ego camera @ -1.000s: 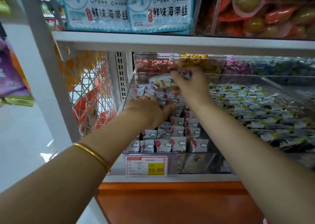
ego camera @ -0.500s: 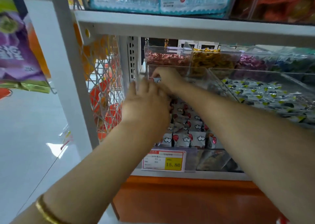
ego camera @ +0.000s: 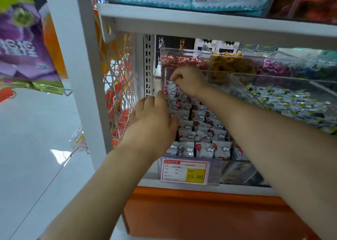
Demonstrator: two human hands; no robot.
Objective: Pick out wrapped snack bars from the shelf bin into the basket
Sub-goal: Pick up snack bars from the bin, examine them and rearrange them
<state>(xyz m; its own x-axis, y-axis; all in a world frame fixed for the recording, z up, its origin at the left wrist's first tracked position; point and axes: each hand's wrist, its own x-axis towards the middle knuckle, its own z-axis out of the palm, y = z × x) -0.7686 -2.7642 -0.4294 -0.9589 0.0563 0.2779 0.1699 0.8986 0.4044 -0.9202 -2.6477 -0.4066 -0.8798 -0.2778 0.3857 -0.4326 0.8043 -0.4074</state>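
Several wrapped snack bars (ego camera: 202,148), grey-white wrappers with a red balloon and a white cloud, fill a clear plastic shelf bin (ego camera: 235,86). My left hand (ego camera: 153,119) reaches in at the bin's left side, its fingers straight and lying against the bars there. My right hand (ego camera: 187,81) is at the bin's far left corner, its fingers curled down and pinching at a wrapped bar; the fingers hide most of that bar. No basket is in view.
A price tag (ego camera: 185,172) reading 15.80 hangs on the bin's front. A neighbouring bin of grey-yellow packets (ego camera: 291,102) sits to the right, with candy bins (ego camera: 184,60) behind. The shelf board above (ego camera: 200,22) is low. A white upright (ego camera: 80,75) and wire mesh (ego camera: 120,86) stand to the left.
My right hand, which held a yellowish packet above the bin, has moved to the bin's far left corner and curled down. My left hand slid forward along the bin's left side.
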